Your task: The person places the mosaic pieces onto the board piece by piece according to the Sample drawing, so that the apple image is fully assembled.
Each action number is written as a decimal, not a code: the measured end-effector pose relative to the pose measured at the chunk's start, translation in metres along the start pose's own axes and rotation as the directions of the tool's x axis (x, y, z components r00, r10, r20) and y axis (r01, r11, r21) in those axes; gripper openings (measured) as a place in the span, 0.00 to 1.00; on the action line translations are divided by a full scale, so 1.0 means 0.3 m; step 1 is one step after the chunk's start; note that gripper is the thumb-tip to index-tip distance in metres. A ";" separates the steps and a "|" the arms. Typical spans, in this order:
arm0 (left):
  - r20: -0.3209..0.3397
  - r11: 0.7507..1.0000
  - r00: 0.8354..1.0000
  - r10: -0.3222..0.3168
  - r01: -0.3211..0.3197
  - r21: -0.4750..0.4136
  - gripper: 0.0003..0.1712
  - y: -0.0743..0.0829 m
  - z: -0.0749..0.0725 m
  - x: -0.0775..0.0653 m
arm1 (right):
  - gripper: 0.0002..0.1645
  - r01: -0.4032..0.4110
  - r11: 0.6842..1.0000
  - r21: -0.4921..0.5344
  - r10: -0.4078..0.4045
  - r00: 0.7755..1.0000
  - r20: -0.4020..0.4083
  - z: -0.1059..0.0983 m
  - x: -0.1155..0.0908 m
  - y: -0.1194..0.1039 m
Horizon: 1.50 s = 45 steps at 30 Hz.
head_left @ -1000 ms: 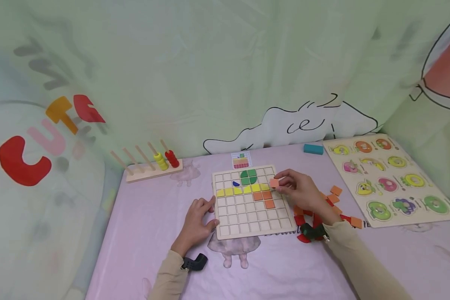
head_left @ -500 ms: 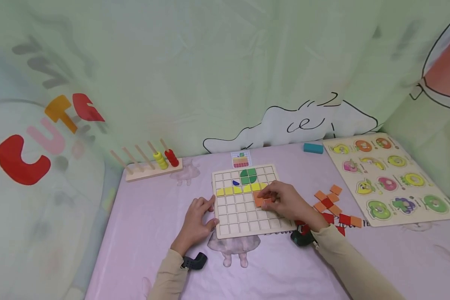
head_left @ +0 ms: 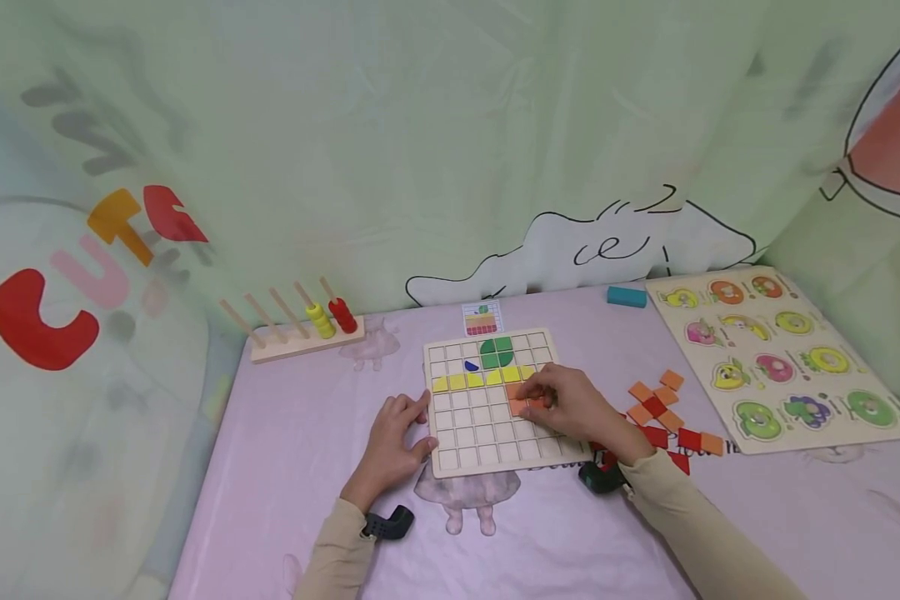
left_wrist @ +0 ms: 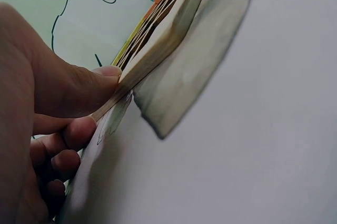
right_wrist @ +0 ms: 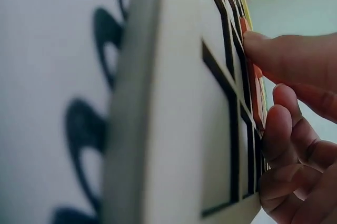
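A wooden grid board (head_left: pixel 487 437) lies on the pink cloth. Green, blue, yellow and orange pieces sit in its upper cells. At its left edge my left hand (head_left: pixel 392 442) holds the board, the thumb (left_wrist: pixel 108 71) on its rim and the other fingers curled close beside it. Over the board's right half, my right hand (head_left: pixel 573 404) pinches an orange square tile (head_left: pixel 517 407) at a cell below the yellow row. The right fingers cover some neighbouring cells. In the right wrist view, the thumb (right_wrist: pixel 284 50) touches orange at the board's surface.
Loose orange and red tiles (head_left: pixel 657 407) lie right of the board, partly behind the right wrist. A small pattern card (head_left: pixel 482 318) lies behind it. Farther out are a peg rack (head_left: pixel 307 342) with yellow and red beads, a teal block (head_left: pixel 626 297) and a fruit puzzle board (head_left: pixel 708 308).
My right hand has carried the orange tile from the board's upper right edge leftward and down to a cell below the yellow row. My left hand has stayed at the left edge.
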<state>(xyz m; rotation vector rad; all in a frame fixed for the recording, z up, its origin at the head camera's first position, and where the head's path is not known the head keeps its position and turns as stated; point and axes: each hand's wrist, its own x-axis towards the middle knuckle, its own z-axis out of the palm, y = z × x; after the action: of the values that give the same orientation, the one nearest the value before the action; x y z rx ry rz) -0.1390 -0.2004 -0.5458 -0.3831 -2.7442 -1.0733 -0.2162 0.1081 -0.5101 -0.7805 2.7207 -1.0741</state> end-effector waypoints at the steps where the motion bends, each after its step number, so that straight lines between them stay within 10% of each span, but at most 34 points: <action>1: 0.001 1.000 1.000 -0.002 0.002 0.001 0.42 0.000 0.000 0.000 | 0.13 -0.004 1.000 0.000 0.004 1.000 0.001 0.000 0.001 -0.001; 45: -0.008 1.000 1.000 0.011 -0.011 -0.003 0.42 0.001 -0.001 -0.004 | 0.04 -0.056 0.998 -0.039 0.054 0.997 -0.051 -0.003 0.006 -0.036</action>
<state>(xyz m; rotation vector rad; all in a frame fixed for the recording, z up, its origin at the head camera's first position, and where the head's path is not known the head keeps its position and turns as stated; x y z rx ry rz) -0.1379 -0.2007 -0.5456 -0.3929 -2.7311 -1.0736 -0.2135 0.1010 -0.5021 -0.6893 2.7954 -1.0445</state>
